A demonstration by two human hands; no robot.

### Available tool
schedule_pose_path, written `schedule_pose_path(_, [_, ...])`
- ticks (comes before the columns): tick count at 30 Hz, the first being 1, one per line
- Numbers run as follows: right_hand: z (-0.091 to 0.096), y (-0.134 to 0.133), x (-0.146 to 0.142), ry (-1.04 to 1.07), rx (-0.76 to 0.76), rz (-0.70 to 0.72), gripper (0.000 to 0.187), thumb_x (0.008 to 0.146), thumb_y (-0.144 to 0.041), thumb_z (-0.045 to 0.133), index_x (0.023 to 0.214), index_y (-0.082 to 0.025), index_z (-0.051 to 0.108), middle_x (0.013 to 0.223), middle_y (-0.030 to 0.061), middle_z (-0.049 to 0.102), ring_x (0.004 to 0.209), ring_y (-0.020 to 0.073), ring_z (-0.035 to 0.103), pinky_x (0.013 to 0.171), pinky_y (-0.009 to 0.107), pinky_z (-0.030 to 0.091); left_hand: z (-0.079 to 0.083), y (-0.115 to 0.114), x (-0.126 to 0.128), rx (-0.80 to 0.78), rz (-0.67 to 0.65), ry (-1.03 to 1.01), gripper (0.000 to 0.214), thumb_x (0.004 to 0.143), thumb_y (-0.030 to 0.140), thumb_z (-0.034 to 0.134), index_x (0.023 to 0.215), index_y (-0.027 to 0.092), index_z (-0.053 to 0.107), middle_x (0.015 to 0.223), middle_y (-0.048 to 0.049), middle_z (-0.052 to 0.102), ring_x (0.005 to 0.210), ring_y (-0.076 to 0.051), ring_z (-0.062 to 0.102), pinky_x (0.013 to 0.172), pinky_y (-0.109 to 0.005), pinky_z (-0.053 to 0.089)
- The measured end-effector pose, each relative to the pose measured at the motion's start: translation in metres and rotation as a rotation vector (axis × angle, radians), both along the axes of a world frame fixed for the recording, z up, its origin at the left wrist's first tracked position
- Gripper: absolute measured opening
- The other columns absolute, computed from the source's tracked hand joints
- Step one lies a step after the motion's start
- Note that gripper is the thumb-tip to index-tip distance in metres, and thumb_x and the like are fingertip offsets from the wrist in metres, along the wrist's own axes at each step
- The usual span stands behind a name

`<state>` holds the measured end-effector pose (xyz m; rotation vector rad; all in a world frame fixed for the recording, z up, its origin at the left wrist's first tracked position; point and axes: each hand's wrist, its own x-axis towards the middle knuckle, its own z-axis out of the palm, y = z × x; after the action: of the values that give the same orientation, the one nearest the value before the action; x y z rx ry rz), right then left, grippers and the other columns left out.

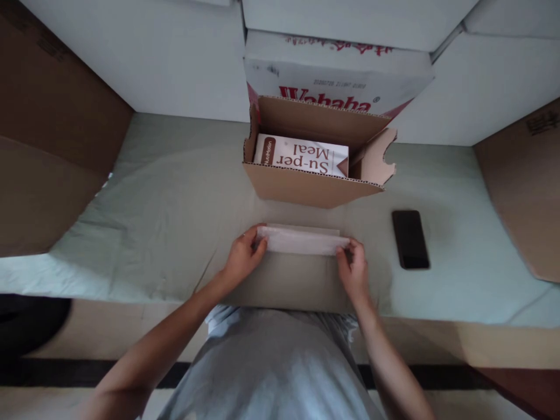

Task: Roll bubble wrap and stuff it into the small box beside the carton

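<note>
A flat, folded strip of whitish, thin material (301, 241) is stretched level between my two hands, low over the table near its front edge. My left hand (245, 252) pinches its left end between thumb and fingers. On the other end, my right hand (353, 262) grips the right corner the same way. Just beyond the strip stands an open brown cardboard box (306, 185) with its top edges notched. Inside it sits a white carton (301, 154) printed "Su-per Meal", upside down from my view. The lower part of that carton is hidden by the box's front wall.
A black phone (411, 239) lies on the green cloth (166, 192) to the right. Behind the open box is a white "Wahaha" carton (341, 70) among stacked white boxes (175, 52). Large brown boxes stand at the left (52, 128) and right (525, 186).
</note>
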<state>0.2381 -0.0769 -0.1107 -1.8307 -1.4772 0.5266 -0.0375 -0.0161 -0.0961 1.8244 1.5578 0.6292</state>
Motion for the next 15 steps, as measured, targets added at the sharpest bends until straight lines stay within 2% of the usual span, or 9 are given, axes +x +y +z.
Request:
schedule_pose_path(2, [-0.002,0.004,-0.004,-0.086,0.029,-0.005,0.043,0.088,-0.029,0.047,0.129,-0.017,0.043,0.091,0.009,0.058,0.087,0.0211,0.055,0.08,0.04,0.048,-0.002,-0.001,0.004,0.015,0.052,0.011,0.046,0.086,0.027,0.05,0.13,0.014,0.045,0.066,0.0028,0.058,0.053,-0.01,0.05,0.057,-0.022,0.043])
schedule_pose_path(4, [-0.002,0.007,-0.006,-0.213,0.068,0.049,0.044,0.088,-0.026,0.045,0.131,-0.016,0.044,0.088,0.0092,0.059,0.088,0.0222,0.053,0.083,0.042,0.046,-0.004,-0.001,0.007,0.055,0.064,0.071,0.051,0.085,0.026,0.051,0.134,0.013,0.04,0.066,0.0025,0.059,0.054,-0.01,0.052,0.059,-0.023,0.044])
schedule_pose_path(8, [0.002,0.012,-0.007,-0.427,0.058,0.142,0.034,0.089,-0.022,0.042,0.118,-0.016,0.059,0.085,0.009,0.064,0.089,0.0231,0.05,0.093,0.047,0.039,-0.007,0.003,0.006,0.171,0.01,0.237,0.041,0.085,0.023,0.05,0.125,0.012,0.051,0.073,-0.0034,0.062,0.067,-0.015,0.058,0.071,-0.029,0.048])
schedule_pose_path(11, [0.006,0.012,-0.009,-0.527,-0.007,0.161,0.034,0.088,-0.021,0.043,0.115,-0.013,0.062,0.084,0.0088,0.067,0.09,0.0235,0.05,0.1,0.049,0.033,-0.003,0.007,0.002,0.242,-0.054,0.336,0.031,0.086,0.023,0.051,0.113,0.012,0.059,0.078,-0.0077,0.064,0.079,-0.021,0.059,0.08,-0.037,0.048])
schedule_pose_path(13, [0.009,0.014,-0.01,-0.578,-0.053,0.167,0.035,0.087,-0.02,0.043,0.115,-0.013,0.062,0.085,0.009,0.068,0.09,0.0238,0.05,0.102,0.05,0.031,0.003,0.005,0.002,0.322,-0.053,0.384,0.03,0.086,0.025,0.052,0.112,0.012,0.06,0.098,-0.0138,0.064,0.096,-0.027,0.057,0.088,-0.043,0.045])
schedule_pose_path(15, [0.013,0.016,-0.011,-0.61,-0.089,0.176,0.036,0.086,-0.019,0.043,0.117,-0.013,0.062,0.087,0.009,0.068,0.092,0.0245,0.051,0.103,0.052,0.03,0.008,-0.002,0.007,0.415,-0.097,0.405,0.032,0.087,0.023,0.052,0.116,0.014,0.057,0.122,-0.0171,0.055,0.116,-0.031,0.048,0.096,-0.048,0.04])
